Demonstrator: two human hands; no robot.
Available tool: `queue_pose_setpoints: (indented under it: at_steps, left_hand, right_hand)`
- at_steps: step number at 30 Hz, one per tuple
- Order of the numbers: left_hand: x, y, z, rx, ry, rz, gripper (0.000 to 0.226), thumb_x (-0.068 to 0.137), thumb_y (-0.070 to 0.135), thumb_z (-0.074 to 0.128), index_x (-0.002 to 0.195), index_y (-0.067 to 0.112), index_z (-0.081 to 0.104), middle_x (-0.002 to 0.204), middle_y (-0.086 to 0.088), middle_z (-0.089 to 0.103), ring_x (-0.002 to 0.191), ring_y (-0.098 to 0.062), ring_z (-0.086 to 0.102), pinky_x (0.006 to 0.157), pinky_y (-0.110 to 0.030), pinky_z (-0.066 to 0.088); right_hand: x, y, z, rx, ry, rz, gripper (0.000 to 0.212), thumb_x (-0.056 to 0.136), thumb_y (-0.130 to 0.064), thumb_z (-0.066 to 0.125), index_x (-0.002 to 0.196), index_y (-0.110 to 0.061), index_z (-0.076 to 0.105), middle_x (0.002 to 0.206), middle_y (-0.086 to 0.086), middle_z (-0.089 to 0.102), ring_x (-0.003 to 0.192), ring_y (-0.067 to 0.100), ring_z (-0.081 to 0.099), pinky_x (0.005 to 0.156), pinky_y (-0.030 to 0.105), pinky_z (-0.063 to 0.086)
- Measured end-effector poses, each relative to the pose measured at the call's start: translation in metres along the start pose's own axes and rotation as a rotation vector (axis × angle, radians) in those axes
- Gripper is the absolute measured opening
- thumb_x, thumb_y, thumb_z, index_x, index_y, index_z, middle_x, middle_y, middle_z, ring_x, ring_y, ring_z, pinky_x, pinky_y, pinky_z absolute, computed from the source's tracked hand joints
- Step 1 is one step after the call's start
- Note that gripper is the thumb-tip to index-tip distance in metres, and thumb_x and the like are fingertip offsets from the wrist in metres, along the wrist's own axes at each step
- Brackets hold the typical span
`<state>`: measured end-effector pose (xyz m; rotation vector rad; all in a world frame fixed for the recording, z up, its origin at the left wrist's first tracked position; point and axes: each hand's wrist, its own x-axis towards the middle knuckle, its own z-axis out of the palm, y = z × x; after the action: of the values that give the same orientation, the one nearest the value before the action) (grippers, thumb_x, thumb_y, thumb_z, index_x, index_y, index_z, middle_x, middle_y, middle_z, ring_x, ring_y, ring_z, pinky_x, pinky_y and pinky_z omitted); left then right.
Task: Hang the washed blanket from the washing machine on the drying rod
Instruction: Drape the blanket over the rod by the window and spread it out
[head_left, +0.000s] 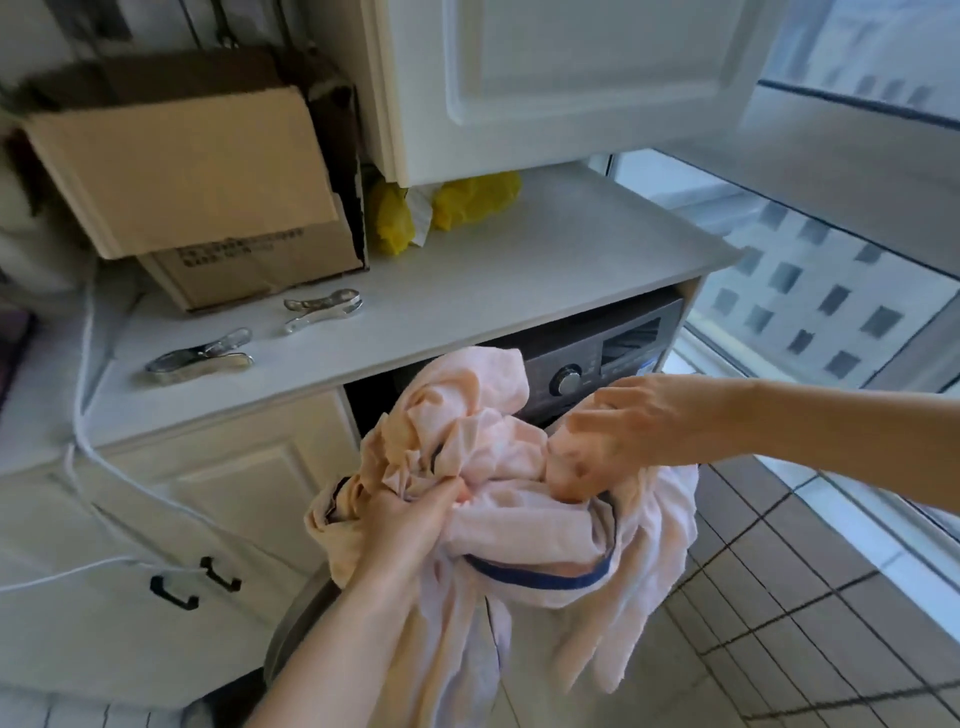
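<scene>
The bunched pink blanket (498, 467) is held up in front of the washing machine (613, 358), which sits at its 1 o'clock. The left hand (410, 519) grips a fold, fingers closed. The right hand (623, 431) rests on the cloth, too blurred to tell whether it grips. At 11 o'clock, metal clips (200, 356) lie on the table (467, 291).

loc: home laundry nook | evid: washer (597, 358) under counter (493, 270) – pegs (200, 357), cabinets (223, 493), tiled floor (779, 649)
</scene>
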<state>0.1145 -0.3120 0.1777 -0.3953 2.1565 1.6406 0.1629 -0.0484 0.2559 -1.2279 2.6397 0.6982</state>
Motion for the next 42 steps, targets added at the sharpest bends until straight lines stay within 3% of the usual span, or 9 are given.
queue_pose_setpoints:
  at_steps: [7,10,14,17,22,25,30,39,42]
  left_hand:
    - [-0.011,0.036,-0.006,-0.031,-0.154,0.117,0.098,0.033,0.054,0.069,0.123,0.018,0.058,0.108,-0.006,0.067,0.097,-0.028,0.064,0.089,-0.046,0.054]
    - [-0.017,0.052,-0.006,-0.074,-0.205,0.175,0.099,0.034,0.052,0.074,0.125,0.018,0.057,0.114,-0.005,0.066,0.103,-0.027,0.062,0.093,-0.046,0.052]
    - [-0.024,0.076,-0.005,-0.148,-0.264,0.23,0.102,0.027,0.05,0.074,0.122,0.016,0.06,0.113,-0.007,0.067,0.104,-0.025,0.063,0.096,-0.044,0.05]
    - [-0.025,0.092,-0.003,-0.189,-0.324,0.239,0.105,0.027,0.053,0.075,0.124,0.016,0.059,0.115,-0.007,0.066,0.104,-0.028,0.063,0.096,-0.045,0.05]
    - [-0.035,0.121,0.007,-0.223,-0.341,0.3,0.103,0.031,0.052,0.076,0.125,0.014,0.059,0.114,-0.009,0.066,0.105,-0.028,0.063,0.097,-0.044,0.05]
    - [-0.046,0.143,0.017,-0.235,-0.354,0.35,0.107,0.033,0.056,0.077,0.129,0.016,0.055,0.119,-0.009,0.064,0.108,-0.029,0.061,0.097,-0.045,0.049]
    - [-0.07,0.184,0.037,-0.272,-0.332,0.443,0.084,0.062,0.041,0.082,0.134,0.015,0.05,0.124,-0.01,0.06,0.111,-0.03,0.056,0.099,-0.043,0.047]
    - [-0.124,0.266,0.077,-0.308,-0.203,0.624,0.052,0.065,0.03,0.081,0.109,0.025,0.052,0.106,-0.004,0.061,0.097,-0.026,0.058,0.087,-0.038,0.05]
    - [-0.14,0.293,0.086,-0.349,-0.159,0.624,0.075,0.061,0.036,0.082,0.127,0.018,0.051,0.109,-0.005,0.062,0.094,-0.026,0.059,0.08,-0.036,0.051]
  right_hand:
    - [-0.022,-0.018,-0.078,-0.199,-0.18,-0.081,0.096,0.075,-0.016,0.07,0.141,-0.056,0.013,0.137,0.013,0.038,0.098,0.035,0.053,0.08,0.045,0.053]
    - [-0.034,-0.027,-0.106,-0.1,-0.24,0.001,0.068,0.084,-0.035,0.056,0.13,-0.065,0.016,0.139,0.016,0.04,0.098,0.04,0.053,0.081,0.051,0.051]
    - [-0.042,-0.032,-0.127,-0.095,-0.331,0.022,0.054,0.091,-0.061,0.025,0.136,-0.035,0.012,0.121,0.017,0.043,0.09,0.038,0.049,0.08,0.048,0.049]
    - [-0.054,-0.03,-0.153,-0.083,-0.383,0.052,0.049,0.092,-0.041,0.032,0.133,-0.035,0.005,0.116,0.021,0.043,0.088,0.038,0.047,0.081,0.049,0.048]
    - [-0.078,-0.024,-0.178,-0.279,-0.413,0.074,0.062,0.081,-0.024,0.012,0.143,-0.026,0.014,0.121,0.018,0.045,0.09,0.035,0.05,0.08,0.047,0.047]
    - [-0.096,-0.014,-0.185,-0.366,-0.382,0.092,0.064,0.087,-0.022,0.027,0.142,-0.047,0.007,0.117,0.014,0.044,0.082,0.035,0.05,0.069,0.046,0.048]
    - [-0.13,0.009,-0.203,-0.516,-0.365,0.199,0.058,0.088,-0.023,0.055,0.138,-0.042,0.029,0.121,0.011,0.045,0.087,0.034,0.051,0.071,0.044,0.048]
    - [-0.204,0.061,-0.248,-0.698,-0.299,0.298,0.037,0.09,-0.032,0.057,0.125,-0.036,0.045,0.128,0.01,0.05,0.1,0.033,0.051,0.082,0.041,0.044]
    - [-0.226,0.08,-0.26,-0.762,-0.253,0.353,0.035,0.089,-0.031,0.059,0.121,-0.035,0.047,0.13,0.008,0.05,0.103,0.033,0.05,0.085,0.041,0.044]
